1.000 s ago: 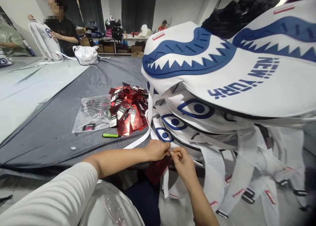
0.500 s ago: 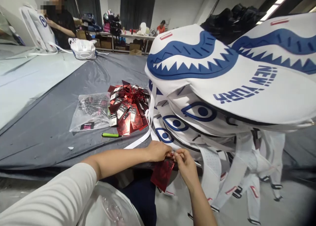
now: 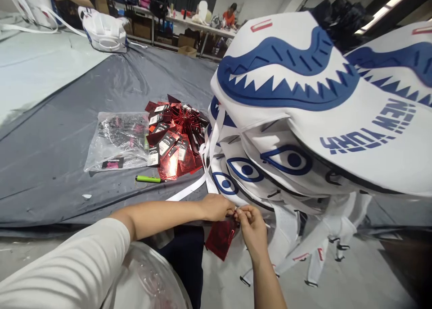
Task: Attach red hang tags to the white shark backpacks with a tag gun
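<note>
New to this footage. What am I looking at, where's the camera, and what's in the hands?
No machine here: a person works with two bare hands, and the one picture comes from a camera worn on the head, looking forward and down. The left hand and right hand meet at the table edge, pinching a small fastening from which a red hang tag dangles; the fastening is too small to make out. Beside them rises a stack of white backpacks with blue shark mouths and eyes. On the grey table cover lie a pile of red tags, a clear plastic bag and a green lighter-like stick. Other people work at the far end.
</note>
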Demonstrator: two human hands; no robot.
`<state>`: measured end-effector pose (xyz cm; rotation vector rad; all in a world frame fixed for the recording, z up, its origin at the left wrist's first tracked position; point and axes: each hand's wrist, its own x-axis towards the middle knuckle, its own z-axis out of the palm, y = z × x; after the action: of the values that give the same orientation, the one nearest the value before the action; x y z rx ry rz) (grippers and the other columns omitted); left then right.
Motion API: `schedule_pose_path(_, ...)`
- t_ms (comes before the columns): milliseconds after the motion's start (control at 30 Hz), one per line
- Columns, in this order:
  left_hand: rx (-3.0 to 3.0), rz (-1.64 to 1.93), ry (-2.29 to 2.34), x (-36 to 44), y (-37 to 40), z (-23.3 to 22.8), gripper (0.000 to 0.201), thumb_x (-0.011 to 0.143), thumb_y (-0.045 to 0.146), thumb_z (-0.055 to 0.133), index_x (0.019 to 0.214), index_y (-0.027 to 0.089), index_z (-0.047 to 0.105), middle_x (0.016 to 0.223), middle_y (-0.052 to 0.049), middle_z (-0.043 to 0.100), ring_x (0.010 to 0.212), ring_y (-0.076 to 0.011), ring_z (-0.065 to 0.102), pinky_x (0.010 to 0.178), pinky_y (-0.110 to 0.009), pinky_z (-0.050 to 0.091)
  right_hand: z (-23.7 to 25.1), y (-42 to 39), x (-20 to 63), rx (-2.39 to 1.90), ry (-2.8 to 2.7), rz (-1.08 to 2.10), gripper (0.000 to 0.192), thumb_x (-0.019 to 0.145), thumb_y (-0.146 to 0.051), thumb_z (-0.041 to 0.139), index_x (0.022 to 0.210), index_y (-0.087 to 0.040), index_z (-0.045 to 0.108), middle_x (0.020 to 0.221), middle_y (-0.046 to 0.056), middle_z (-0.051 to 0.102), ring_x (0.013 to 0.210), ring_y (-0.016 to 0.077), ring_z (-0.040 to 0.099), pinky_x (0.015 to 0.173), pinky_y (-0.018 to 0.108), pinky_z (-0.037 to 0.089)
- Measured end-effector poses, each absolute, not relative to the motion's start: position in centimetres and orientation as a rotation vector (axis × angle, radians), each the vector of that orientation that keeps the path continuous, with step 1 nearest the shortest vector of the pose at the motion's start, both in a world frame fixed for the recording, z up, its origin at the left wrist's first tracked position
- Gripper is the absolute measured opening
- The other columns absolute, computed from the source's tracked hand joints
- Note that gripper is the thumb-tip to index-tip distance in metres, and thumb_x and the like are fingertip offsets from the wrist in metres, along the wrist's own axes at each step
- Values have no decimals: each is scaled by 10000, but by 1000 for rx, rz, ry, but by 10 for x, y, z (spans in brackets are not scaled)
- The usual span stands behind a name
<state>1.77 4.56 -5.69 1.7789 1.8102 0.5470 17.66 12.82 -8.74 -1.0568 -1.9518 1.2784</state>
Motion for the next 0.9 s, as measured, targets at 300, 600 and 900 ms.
schedule_pose_path(300,1817,527,1821,20,44,-54,239,977,309,475,1062,198,669,1030,-97,740,1019,-273,704,820,-331,534,-94,126,178,-1076,-1880,1275,462,732,-612,726,893,-215,552,667,2,629,622,192,612,610,323,487)
schedule_pose_path(600,1813,521,1841,20,46,-58,245,979,316,472,1052,187,667,1018,-100,740,987,-272,707,792,-321,520,-96,122,180,-1040,-1836,1282,390,768,-556,712,881,-215,560,673,2,627,631,183,609,620,318,495)
schedule_pose_path(900,1804,543,1851,21,44,-57,241,976,327,489,1086,194,658,1044,-88,739,1005,-259,701,805,-312,511,-97,121,180,-1039,-1808,1297,377,778,-541,709,880,-211,557,697,9,640,631,178,616,598,303,485)
